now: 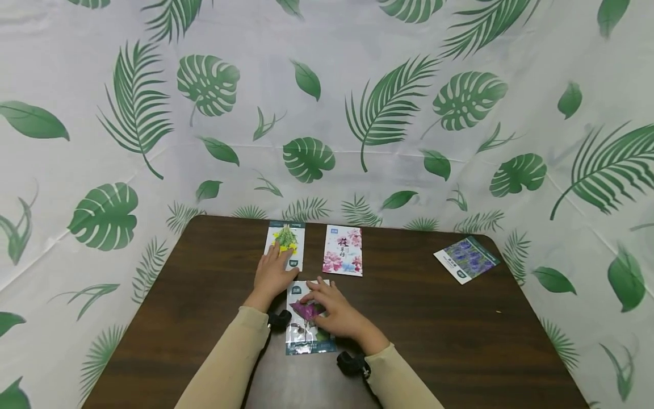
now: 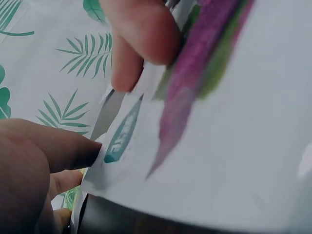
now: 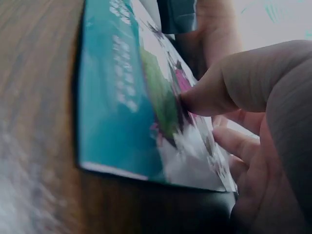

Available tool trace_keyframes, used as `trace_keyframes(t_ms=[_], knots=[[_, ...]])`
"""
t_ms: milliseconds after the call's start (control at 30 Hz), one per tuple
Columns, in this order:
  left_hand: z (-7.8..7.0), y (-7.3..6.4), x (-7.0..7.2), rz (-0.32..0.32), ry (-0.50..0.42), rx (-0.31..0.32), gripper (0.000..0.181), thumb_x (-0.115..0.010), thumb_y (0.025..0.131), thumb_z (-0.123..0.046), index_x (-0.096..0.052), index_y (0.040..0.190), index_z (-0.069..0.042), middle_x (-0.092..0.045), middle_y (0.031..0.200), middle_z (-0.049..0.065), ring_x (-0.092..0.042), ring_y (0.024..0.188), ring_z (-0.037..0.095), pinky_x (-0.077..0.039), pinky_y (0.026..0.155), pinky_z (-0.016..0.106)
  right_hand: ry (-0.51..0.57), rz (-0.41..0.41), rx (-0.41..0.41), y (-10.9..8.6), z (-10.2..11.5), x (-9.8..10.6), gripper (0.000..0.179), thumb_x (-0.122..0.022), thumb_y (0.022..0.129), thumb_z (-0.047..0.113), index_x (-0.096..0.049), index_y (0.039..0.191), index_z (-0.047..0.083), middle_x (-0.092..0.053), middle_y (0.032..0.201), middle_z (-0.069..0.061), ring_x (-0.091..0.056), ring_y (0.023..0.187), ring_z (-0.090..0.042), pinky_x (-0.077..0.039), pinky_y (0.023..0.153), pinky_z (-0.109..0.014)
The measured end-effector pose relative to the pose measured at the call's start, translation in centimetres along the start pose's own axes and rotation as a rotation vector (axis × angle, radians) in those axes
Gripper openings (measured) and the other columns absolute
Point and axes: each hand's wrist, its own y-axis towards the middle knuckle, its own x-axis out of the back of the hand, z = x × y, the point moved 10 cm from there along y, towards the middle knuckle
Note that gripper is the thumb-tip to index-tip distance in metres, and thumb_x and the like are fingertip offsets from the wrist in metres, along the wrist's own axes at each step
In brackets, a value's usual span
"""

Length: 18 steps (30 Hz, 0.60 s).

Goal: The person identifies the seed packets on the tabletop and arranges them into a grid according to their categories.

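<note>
A glossy seed packet (image 1: 301,346) with a purple plant picture and a teal bottom band lies on the table in front of the person. Over it is the right hand (image 1: 334,312), fingers spread across its upper part. In the right wrist view the thumb (image 3: 207,97) rests on the printed face. The left hand (image 1: 273,278) lies just beyond, its fingers reaching over a seed packet with yellow flowers (image 1: 271,230). Its thumb (image 2: 63,146) is right at the top corner of the purple packet in the left wrist view.
A white packet with pink blossoms (image 1: 342,250) lies right of the yellow-flower one. Farther right sits a tilted packet with blue-violet flowers (image 1: 470,258). The dark wooden table (image 1: 434,346) ends at a leaf-patterned cloth (image 1: 245,170). Both wrists wear black straps (image 1: 349,363).
</note>
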Motion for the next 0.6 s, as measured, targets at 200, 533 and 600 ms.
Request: trace_keyframes(t_ms=[200, 533, 600], knots=[[0.09, 0.5, -0.41, 0.059, 0.016, 0.009, 0.07, -0.066, 0.103, -0.036, -0.047, 0.166, -0.01, -0.011, 0.182, 0.024, -0.006, 0.171, 0.044, -0.005, 0.138, 0.063, -0.047, -0.042, -0.028, -0.04, -0.07, 0.3, 0.044, -0.076, 0.096, 0.018, -0.074, 0.138, 0.032, -0.048, 0.163, -0.015, -0.031, 0.162, -0.044, -0.025, 0.128, -0.073], [-0.68, 0.35, 0.32, 0.091, 0.027, 0.01, 0.069, -0.069, 0.104, -0.035, -0.048, 0.165, -0.009, -0.012, 0.182, 0.027, -0.01, 0.17, 0.047, -0.01, 0.137, 0.066, -0.134, 0.001, 0.053, -0.26, 0.24, -0.33, 0.05, -0.072, 0.103, 0.029, -0.064, 0.152, 0.037, -0.048, 0.166, -0.011, -0.035, 0.161, -0.044, -0.031, 0.123, -0.075], [-0.67, 0.36, 0.47, 0.088, 0.025, 0.007, 0.069, -0.069, 0.104, -0.035, -0.048, 0.164, -0.009, -0.012, 0.182, 0.027, -0.009, 0.17, 0.047, -0.01, 0.137, 0.066, -0.144, 0.01, 0.053, -0.2, 0.31, -0.38, 0.049, -0.073, 0.102, 0.029, -0.063, 0.151, 0.033, -0.047, 0.17, -0.008, -0.034, 0.163, -0.041, -0.03, 0.125, -0.075]])
